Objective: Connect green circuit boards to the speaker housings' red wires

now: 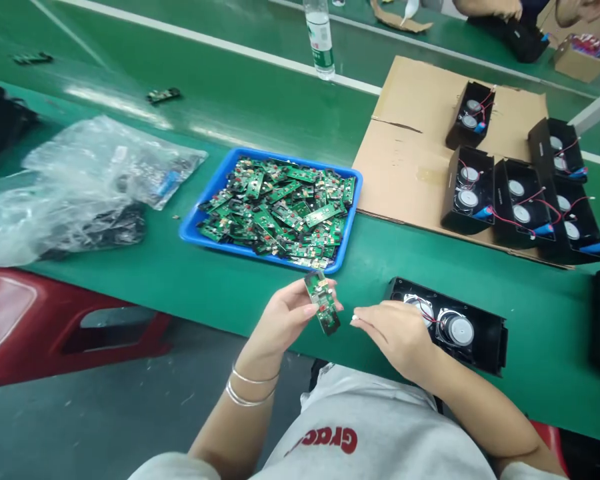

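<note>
My left hand (pixel 291 308) grips a small green circuit board (pixel 323 303) by its edges, just in front of a blue tray. Pinched between the thumb and forefinger of my right hand (pixel 397 333) is a small white wire connector (pixel 355 320), a short way right of the board and apart from it. Red and black wires (pixel 427 316) show behind that hand, at a black speaker housing (pixel 487 333). The housing lies on the table with two round speakers (pixel 461 330) in it, and my right hand covers part of its left end.
The blue tray (pixel 185 230) is heaped with circuit boards. At right, several speaker housings (pixel 467 190) stand on flat cardboard (pixel 395 160). Plastic bags (pixel 105 173) lie at left, near a red stool (pixel 55 327). A water bottle (pixel 320 40) stands behind; another person's hands (pixel 505 8) are across the table.
</note>
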Motion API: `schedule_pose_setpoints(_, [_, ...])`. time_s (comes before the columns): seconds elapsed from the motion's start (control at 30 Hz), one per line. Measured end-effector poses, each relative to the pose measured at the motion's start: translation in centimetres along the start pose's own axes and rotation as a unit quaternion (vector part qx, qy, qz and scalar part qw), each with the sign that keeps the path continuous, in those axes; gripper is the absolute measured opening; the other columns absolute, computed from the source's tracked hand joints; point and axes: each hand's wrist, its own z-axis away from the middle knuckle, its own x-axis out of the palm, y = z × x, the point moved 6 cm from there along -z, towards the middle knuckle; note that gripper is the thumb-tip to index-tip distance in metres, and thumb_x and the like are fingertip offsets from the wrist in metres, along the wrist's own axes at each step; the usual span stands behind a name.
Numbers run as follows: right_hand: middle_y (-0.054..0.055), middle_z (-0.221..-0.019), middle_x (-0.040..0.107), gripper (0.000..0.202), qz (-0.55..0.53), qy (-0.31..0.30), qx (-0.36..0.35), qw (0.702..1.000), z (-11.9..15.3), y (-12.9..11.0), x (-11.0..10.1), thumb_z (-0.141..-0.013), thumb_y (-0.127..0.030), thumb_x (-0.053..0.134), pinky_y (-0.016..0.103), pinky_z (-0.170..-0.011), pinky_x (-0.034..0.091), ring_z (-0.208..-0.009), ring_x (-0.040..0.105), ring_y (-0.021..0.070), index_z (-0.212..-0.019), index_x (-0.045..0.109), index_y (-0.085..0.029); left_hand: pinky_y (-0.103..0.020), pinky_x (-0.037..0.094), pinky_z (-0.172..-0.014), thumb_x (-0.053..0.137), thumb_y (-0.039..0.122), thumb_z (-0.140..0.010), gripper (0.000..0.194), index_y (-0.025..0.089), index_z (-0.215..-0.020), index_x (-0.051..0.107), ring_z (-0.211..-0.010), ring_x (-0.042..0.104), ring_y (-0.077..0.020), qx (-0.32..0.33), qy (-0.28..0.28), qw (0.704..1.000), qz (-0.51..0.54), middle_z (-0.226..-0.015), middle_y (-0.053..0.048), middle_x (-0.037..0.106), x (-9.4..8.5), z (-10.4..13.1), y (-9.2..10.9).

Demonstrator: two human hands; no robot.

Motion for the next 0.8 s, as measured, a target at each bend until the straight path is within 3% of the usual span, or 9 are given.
schedule_pose_setpoints(0.13, [0.006, -0.083, 0.072, 0.024, -0.015, -0.025, 0.022, 0.999, -1.0, 0.4, -1.2, -0.097, -0.014, 0.04, 0.026, -0.065, 0.05, -0.069, 0.063, 0.0131, -0.091, 0.063, -0.013, -0.04, 0.056, -0.079, 0.082, 0.038, -0.059, 0.041, 0.016, -0.091, 0.069, -0.082, 0.071, -0.0275, 0.018, -0.031, 0.999, -0.003, -0.085, -0.01, 0.075, 1.6, 0.0, -0.1])
schedule_pose_setpoints(0.23, [0.005, -0.075, 0.069, 0.025, 0.035, -0.038, 0.073, 0.996, -1.1, 1.0, -1.9, -0.096, -0.016, 0.041, 0.027, -0.063, 0.048, -0.065, 0.06, 0.0139, -0.087, 0.064, -0.014, -0.036, 0.054, -0.087, 0.074, 0.028, -0.072, 0.03, 0.018, -0.098, 0.063, -0.098, 0.068, -0.0251, 0.087, 0.0, 0.993, -0.081, -0.101, -0.01, 0.073, 2.7, 0.3, 0.8])
schedule_pose_setpoints(0.33, [-0.001, -0.056, 0.059, 0.026, 0.072, 0.004, 0.109, 0.991, -1.2, 1.3, -2.7, -0.093, -0.017, 0.045, 0.025, -0.058, 0.043, -0.052, 0.051, 0.011, -0.073, 0.062, -0.016, -0.032, 0.057, -0.08, 0.065, 0.023, -0.079, 0.021, 0.02, -0.098, 0.056, -0.095, 0.07, -0.0222, 0.145, 0.042, 0.98, -0.132, -0.111, -0.011, 0.07, 4.0, 0.6, 1.4])
schedule_pose_setpoints(0.47, [-0.004, -0.05, 0.052, 0.029, 0.105, 0.053, 0.12, 0.986, -1.5, 1.3, -2.9, -0.09, -0.015, 0.045, 0.025, -0.057, 0.039, -0.048, 0.046, 0.0096, -0.064, 0.056, -0.017, -0.032, 0.06, -0.074, 0.061, 0.027, -0.08, 0.015, 0.021, -0.088, 0.05, -0.086, 0.072, -0.0219, 0.145, 0.06, 0.979, -0.128, -0.103, -0.011, 0.072, 5.9, 0.3, 0.9])
schedule_pose_setpoints(0.67, [-0.004, -0.049, 0.051, 0.029, 0.138, 0.083, 0.13, 0.978, -1.3, 1.8, -3.0, -0.09, -0.014, 0.044, 0.025, -0.058, 0.037, -0.046, 0.044, 0.0092, -0.063, 0.052, -0.017, -0.03, 0.06, -0.078, 0.063, 0.037, -0.079, 0.03, 0.018, -0.102, 0.063, -0.086, 0.072, -0.0217, 0.122, 0.051, 0.978, -0.164, -0.097, -0.007, 0.074, 7.1, 0.0, 0.3])
schedule_pose_setpoints(0.8, [-0.004, -0.049, 0.051, 0.03, 0.146, 0.097, 0.142, 0.974, -1.0, 1.9, -3.0, -0.09, -0.014, 0.043, 0.025, -0.058, 0.037, -0.047, 0.044, 0.0096, -0.062, 0.051, -0.019, -0.03, 0.059, -0.079, 0.059, 0.041, -0.083, 0.031, 0.017, -0.102, 0.066, -0.087, 0.072, -0.0215, 0.151, 0.064, 0.97, -0.18, -0.1, -0.007, 0.075, 7.1, 0.3, 0.2])
